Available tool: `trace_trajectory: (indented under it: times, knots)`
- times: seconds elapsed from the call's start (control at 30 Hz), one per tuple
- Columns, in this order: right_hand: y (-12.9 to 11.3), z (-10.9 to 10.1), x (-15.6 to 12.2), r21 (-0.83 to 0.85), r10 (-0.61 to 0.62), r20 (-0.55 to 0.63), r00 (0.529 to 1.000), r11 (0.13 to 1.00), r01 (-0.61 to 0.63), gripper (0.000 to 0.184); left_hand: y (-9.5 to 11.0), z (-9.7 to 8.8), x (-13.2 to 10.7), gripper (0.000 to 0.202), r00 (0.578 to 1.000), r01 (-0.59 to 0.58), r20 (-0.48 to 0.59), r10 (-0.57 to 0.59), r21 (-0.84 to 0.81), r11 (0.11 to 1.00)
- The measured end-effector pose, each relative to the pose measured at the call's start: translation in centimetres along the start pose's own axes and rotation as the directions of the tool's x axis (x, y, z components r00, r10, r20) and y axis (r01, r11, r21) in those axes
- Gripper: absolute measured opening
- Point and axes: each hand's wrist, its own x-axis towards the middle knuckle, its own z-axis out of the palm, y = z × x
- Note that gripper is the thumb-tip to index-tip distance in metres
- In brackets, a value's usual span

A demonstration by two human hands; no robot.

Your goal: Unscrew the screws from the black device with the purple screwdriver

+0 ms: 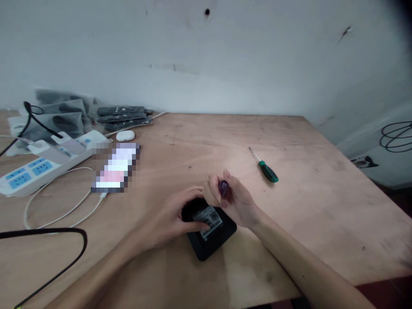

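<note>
A flat black plastic box (210,246) with rounded corners lies on the table in front of me, its white printed label (212,221) facing up. My left hand (175,216) grips its left side, thumb across the label and fingers around the far edge. Over the far right part of the box, my right hand (230,195) is closed around a purple-handled screwdriver (223,187). Only the end of that handle shows; its shaft is hidden by the hand. A green and black screwdriver (268,171) lies farther right, apart from both hands.
On the left are a white power strip (54,161) with plugs, a blurred-out phone (117,167) on a white cable (86,219), and a white earbud case (125,135). Bagged dark items (124,116) lie by the wall. A black cable (64,230) loops at the near left.
</note>
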Motion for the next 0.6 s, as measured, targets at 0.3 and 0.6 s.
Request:
trace_trajectory:
  times: [0.3,0.6]
  knots:
    - [0.12,-0.05,0.03,0.115,-0.014,0.035,0.999,0.993,0.009,0.031,0.0,-0.04,0.0,0.05,1.0,-0.014,0.016,0.014,0.009,1.0]
    - [-0.39,0.25,0.17,0.034,-0.032,-0.039,0.999,0.999,0.034,0.063,-0.29,0.08,-0.03,0.049,0.999,-0.025,-0.025,0.026,0.039,0.999]
